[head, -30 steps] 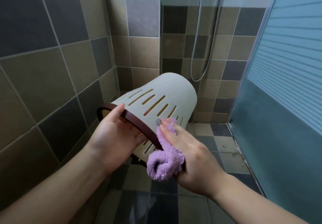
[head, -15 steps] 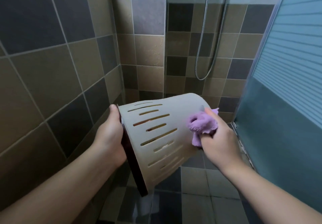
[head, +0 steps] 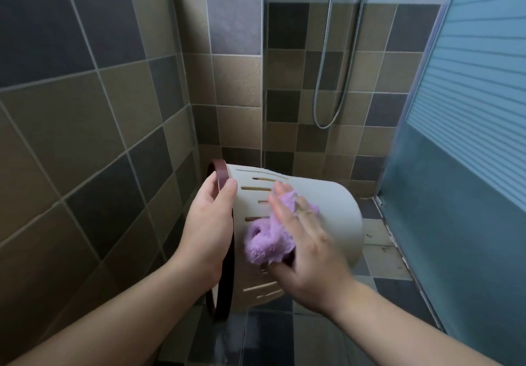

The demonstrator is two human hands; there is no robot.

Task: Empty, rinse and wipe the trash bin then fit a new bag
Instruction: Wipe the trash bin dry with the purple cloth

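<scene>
At frame centre your left hand (head: 209, 230) grips the dark brown rim of the beige slotted plastic trash bin (head: 327, 209), held on its side. Your right hand (head: 308, 252), fingers straight, presses a lilac fluffy cloth (head: 266, 242) against its wall; no writing is readable.

both forearms bare, no sleeves; hands ungloved

Brown-and-grey tiled walls (head: 85, 109), shower hose (head: 330, 81), frosted blue door (head: 469, 138), tiled floor (head: 384, 257).
</scene>
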